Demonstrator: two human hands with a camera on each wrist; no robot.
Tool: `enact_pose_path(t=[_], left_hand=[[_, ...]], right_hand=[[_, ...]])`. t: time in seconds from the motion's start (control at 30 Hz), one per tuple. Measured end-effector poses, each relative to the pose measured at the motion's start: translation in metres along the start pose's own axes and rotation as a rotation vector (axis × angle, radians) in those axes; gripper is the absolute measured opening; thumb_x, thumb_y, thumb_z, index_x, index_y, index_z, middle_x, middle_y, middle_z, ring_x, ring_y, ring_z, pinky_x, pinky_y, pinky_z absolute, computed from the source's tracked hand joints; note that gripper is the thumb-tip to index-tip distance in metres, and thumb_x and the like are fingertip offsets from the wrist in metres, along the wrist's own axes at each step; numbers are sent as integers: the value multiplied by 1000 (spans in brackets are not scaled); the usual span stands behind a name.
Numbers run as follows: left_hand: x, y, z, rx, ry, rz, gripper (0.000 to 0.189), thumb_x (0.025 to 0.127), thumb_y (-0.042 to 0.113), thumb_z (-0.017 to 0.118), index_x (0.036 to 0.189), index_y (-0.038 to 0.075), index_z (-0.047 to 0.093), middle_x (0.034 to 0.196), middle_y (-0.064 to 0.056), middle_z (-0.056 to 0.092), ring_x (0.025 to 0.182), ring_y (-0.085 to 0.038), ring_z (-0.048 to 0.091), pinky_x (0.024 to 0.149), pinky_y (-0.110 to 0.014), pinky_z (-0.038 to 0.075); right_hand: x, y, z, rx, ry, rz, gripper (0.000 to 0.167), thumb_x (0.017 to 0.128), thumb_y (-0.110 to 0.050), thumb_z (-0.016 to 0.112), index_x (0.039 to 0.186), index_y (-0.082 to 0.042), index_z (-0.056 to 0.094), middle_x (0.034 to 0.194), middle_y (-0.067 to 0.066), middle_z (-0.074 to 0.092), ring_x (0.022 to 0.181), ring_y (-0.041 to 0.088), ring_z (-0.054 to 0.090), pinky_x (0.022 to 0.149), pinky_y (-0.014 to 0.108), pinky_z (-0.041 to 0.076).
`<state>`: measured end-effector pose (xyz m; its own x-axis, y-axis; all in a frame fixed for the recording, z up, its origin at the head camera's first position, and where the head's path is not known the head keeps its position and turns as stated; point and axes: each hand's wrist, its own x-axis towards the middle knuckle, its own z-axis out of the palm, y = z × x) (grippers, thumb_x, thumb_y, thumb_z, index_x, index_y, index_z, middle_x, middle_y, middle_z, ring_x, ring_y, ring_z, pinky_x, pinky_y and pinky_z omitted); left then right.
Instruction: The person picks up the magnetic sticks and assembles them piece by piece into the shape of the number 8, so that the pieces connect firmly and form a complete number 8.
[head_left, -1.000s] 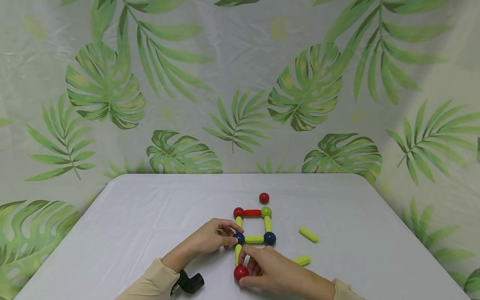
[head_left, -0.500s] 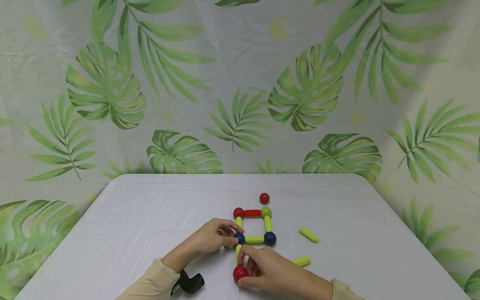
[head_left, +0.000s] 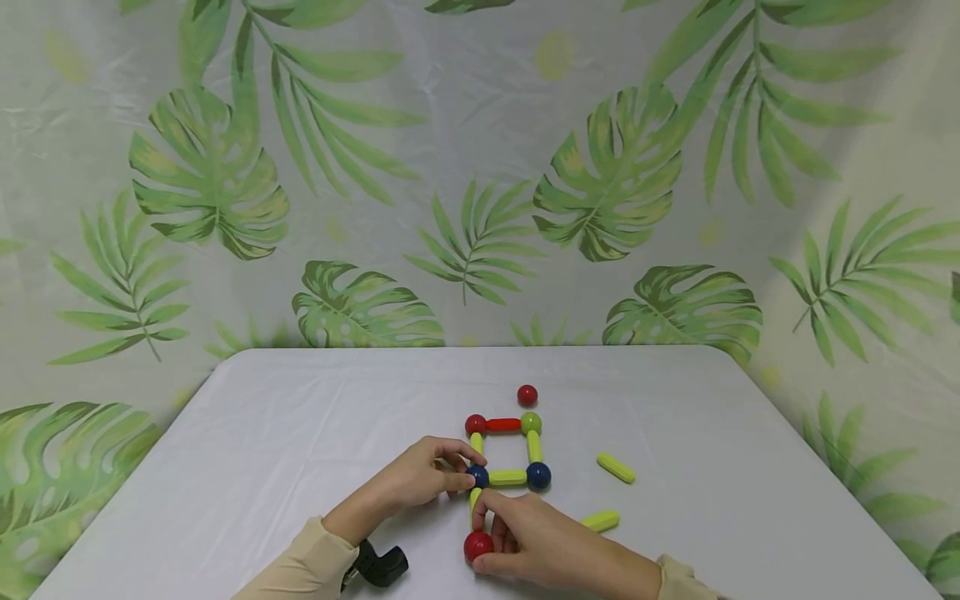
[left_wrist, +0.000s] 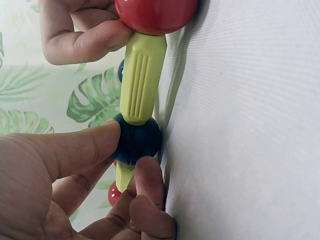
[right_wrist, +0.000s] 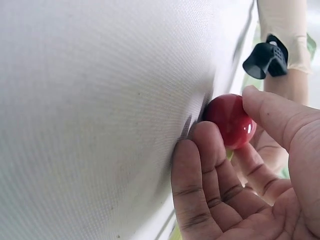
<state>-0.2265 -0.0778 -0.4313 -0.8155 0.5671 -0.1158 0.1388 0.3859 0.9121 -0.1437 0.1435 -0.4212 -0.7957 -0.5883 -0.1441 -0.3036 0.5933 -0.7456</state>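
Note:
My left hand (head_left: 427, 473) pinches a dark blue ball (left_wrist: 137, 139) between thumb and fingers. A yellow-green ribbed rod (left_wrist: 142, 80) runs from this ball to a large red ball (right_wrist: 231, 120), nearest me. My right hand (head_left: 536, 540) grips that red ball, thumb on one side and fingers on the other. Behind the left hand, the blue ball forms one corner of a square of rods and balls. Its other corners are a second blue ball (head_left: 538, 476), a green ball (head_left: 531, 423) and a red ball (head_left: 476, 425); a red rod (head_left: 503, 425) makes the far side.
A loose red ball (head_left: 527, 395) sits just behind the square. To the right lie two loose yellow-green rods, a farther rod (head_left: 616, 468) and a nearer rod (head_left: 602, 522) partly behind the right hand. A black fitting (head_left: 381, 567) shows by the left sleeve. A leaf-patterned cloth hangs behind the white table (head_left: 300, 400).
The right hand and the near red ball have shifted very slightly left. The left hand keeps its hold on the blue ball, and the square stays as it was.

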Motion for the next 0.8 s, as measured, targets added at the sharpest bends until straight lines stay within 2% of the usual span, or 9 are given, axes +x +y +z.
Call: enact_pose_path(t=[0.17, 0.37, 0.6, 0.8], left_hand=[[-1, 3, 4, 39, 17, -6, 25, 99, 10, 74, 123, 12, 78, 97, -5, 68, 76, -17, 62, 66, -30, 44], [-5, 6, 7, 99, 33, 14, 31, 99, 12, 75, 130, 16, 74, 96, -6, 68, 76, -18, 64, 65, -31, 47], [-19, 14, 12, 266, 69, 49, 35, 99, 22, 78, 133, 18, 69, 94, -4, 64, 73, -17, 59, 62, -28, 47], [-33, 17, 21, 291, 14, 63, 37, 98, 33, 80, 131, 20, 70, 85, 1, 62, 67, -11, 55, 59, -23, 44]], right_hand=[[-3, -1, 0, 3, -7, 25, 31, 96, -27, 83, 114, -25, 59, 74, -11, 60, 62, 2, 52, 59, 16, 43], [-10, -2, -7, 38, 3, 103, 32, 94, -28, 85, 114, -26, 59, 76, -6, 61, 65, 9, 55, 60, 17, 43], [-21, 1, -23, 6, 32, 57, 28, 94, -28, 85, 109, -20, 63, 76, -8, 62, 65, 5, 54, 61, 17, 44], [-33, 12, -36, -33, 48, 13, 22, 96, -29, 82, 108, -19, 66, 77, -10, 62, 67, 2, 54, 63, 19, 47]])
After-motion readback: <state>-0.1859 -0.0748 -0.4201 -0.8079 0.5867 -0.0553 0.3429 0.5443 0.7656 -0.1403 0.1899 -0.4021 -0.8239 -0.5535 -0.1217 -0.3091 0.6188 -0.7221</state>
